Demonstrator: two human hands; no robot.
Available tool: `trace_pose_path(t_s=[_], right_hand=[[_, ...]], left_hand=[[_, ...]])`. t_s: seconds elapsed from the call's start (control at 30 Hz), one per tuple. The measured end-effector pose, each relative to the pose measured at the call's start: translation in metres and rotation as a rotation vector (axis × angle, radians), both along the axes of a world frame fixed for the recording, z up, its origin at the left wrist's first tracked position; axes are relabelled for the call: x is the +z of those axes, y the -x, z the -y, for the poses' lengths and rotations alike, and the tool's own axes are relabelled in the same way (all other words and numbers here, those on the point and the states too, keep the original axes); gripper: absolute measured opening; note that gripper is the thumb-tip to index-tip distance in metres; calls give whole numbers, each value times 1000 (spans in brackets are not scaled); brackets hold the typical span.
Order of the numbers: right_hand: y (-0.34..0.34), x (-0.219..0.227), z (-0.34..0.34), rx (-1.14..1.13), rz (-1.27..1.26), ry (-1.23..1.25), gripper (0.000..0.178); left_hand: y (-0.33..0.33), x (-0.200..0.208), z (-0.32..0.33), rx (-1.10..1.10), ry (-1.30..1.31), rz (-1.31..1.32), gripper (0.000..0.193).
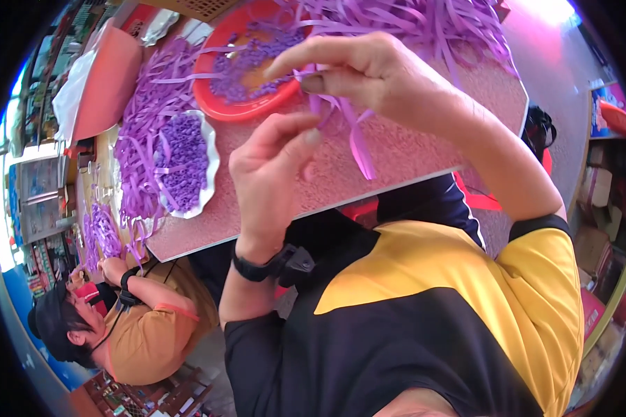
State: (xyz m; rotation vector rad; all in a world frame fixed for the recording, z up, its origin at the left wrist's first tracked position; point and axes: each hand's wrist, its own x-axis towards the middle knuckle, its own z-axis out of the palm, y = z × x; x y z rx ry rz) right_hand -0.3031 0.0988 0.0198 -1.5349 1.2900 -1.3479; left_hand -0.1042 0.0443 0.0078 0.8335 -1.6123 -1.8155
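Note:
Above the near part of the table, my right hand (379,80) pinches a thin purple ribbon (358,142) between thumb and fingers. Loops of purple ribbon dangle below its fingertips. Lower and to the left, my left hand (271,167) has its thumb and index finger brought together; whatever they hold is too small to make out. Beyond the hands, a red-orange basin (240,111) holds small purple pieces (233,80). At the left, a white wavy-edged dish (209,160) is heaped with more small purple pieces (184,160).
Long purple ribbons (410,24) pile up at the table's far side, with another heap (142,118) at the left. An upright pink-orange container (108,83) stands far left. A co-worker (146,326) sits left, handling purple ribbons. The pink table's (424,149) near edge borders my lap.

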Motion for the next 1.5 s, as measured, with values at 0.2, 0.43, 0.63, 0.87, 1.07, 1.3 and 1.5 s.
trace_pose_path(t_s=[0.2, 0.43, 0.63, 0.87, 1.07, 1.3, 1.5], right_hand=[[9, -10, 2, -55, -46, 155, 15], [23, -10, 6, -83, 109, 1, 16], [20, 7, -2, -60, 260, -61, 17], [16, 7, -3, 62, 438, -92, 16], [12, -5, 3, 113, 362, -116, 12], [9, -6, 6, 128, 420, -157, 10], [14, -7, 6, 47, 404, -163, 13]], left_hand=[[-4, -9, -2, -249, 862, 257, 24], [23, -6, -8, -429, 1326, 457, 24], [17, 9, -3, -242, 739, 64, 12], [19, 3, 4, 114, -143, -465, 13], [31, -3, 1, 195, -192, -424, 9], [36, -4, 0, 192, -196, -438, 8], [28, -9, 11, 50, -469, -526, 6]])
